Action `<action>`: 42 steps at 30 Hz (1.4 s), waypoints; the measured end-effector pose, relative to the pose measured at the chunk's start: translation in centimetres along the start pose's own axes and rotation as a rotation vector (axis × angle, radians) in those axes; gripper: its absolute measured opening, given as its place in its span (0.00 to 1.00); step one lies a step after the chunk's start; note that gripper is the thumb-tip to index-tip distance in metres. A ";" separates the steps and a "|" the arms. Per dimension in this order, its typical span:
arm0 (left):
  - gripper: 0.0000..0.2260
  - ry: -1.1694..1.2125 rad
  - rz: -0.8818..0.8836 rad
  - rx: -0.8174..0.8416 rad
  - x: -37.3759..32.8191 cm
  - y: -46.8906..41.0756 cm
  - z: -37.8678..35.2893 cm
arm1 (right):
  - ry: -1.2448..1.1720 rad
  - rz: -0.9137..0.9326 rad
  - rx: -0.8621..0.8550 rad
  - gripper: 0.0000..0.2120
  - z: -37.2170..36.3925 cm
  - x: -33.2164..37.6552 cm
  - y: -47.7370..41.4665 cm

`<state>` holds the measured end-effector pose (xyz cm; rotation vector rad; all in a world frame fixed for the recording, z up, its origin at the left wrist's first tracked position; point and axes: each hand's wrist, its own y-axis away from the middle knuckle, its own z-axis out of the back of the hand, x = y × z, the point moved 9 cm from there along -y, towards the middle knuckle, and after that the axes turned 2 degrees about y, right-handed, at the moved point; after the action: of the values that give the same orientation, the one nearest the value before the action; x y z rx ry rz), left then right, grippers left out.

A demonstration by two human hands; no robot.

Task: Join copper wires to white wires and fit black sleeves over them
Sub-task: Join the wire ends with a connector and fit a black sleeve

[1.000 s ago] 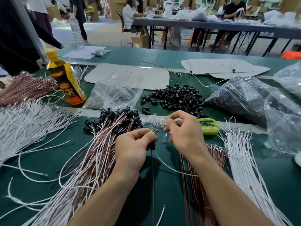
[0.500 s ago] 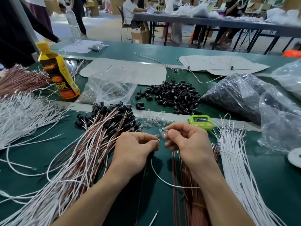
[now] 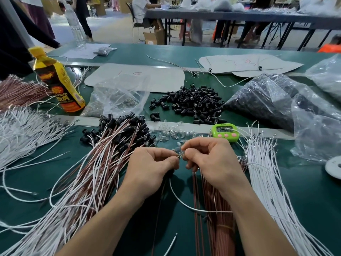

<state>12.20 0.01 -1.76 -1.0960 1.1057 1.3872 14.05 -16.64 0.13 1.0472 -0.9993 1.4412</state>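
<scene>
Meeting at the fingertips above the desk (image 3: 304,191), left hand (image 3: 151,169) and right hand (image 3: 214,159) pinch a wire joint (image 3: 180,155), fingers curled.

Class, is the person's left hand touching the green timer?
Apart. The head view shows the left hand below-left of the timer, with the right hand between them.

Left hand (image 3: 151,167) and right hand (image 3: 212,159), fingertips together on a clear piece (image 3: 178,151) (white wire (image 3: 184,205) beneath)

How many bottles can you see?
2. The yellow drink bottle stands on the left; the clear water bottle stands farther back, also on the left. Others may be hidden in the background clutter.
</scene>
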 end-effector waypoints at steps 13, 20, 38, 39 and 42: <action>0.11 -0.049 -0.029 0.033 -0.2 0.1 -0.3 | 0.151 -0.011 0.005 0.10 0.5 0.2 0.4; 0.12 -0.053 -0.031 0.028 -0.3 0.3 -0.4 | 0.217 0.020 0.018 0.11 0.7 0.8 0.4; 0.15 -0.038 -0.044 0.057 -0.6 0.4 -0.4 | 0.222 0.033 0.060 0.10 -0.1 0.9 0.5; 0.14 -0.039 -0.049 0.062 -0.7 0.4 -0.4 | 0.203 0.035 0.058 0.10 -0.2 0.8 0.5; 0.12 -0.053 -0.073 0.076 -0.9 0.3 -0.2 | 0.139 0.047 0.057 0.10 -0.4 0.7 0.5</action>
<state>12.01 -0.39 -0.88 -1.0293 1.0616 1.2993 13.48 -16.11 0.63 0.9565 -0.8923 1.5665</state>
